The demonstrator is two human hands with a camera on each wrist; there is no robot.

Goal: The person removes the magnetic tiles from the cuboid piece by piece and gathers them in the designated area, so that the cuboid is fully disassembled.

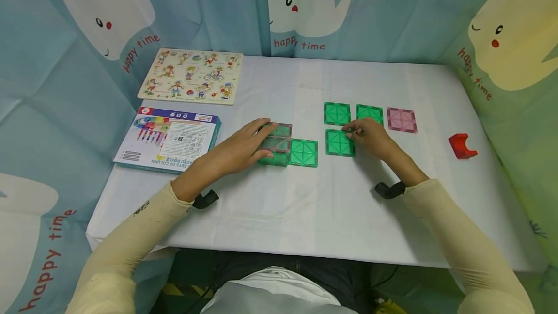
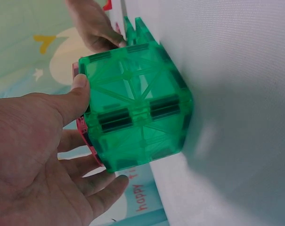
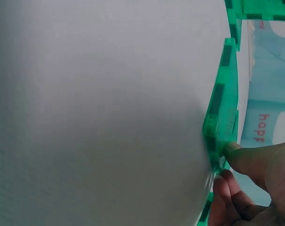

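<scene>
I am gripping the cube (image 1: 280, 145) with my left hand (image 1: 235, 149), clamped about it; it is standing on the counter (image 1: 279, 207) beside a flat tile (image 1: 303, 153). With my right hand (image 1: 370, 135) I am pinching a green tile (image 1: 340, 143) by its edge, left of the pink tile (image 1: 402, 120).

board (image 1: 190, 77): far-left corner of tabletop (image 1: 270, 217) | box (image 1: 163, 139): left edge, before board | tile cube (image 1: 281, 145): right of box | loose tiles (image 1: 303, 153): between tile cube and block (image 1: 461, 147) | block: near right edge
</scene>
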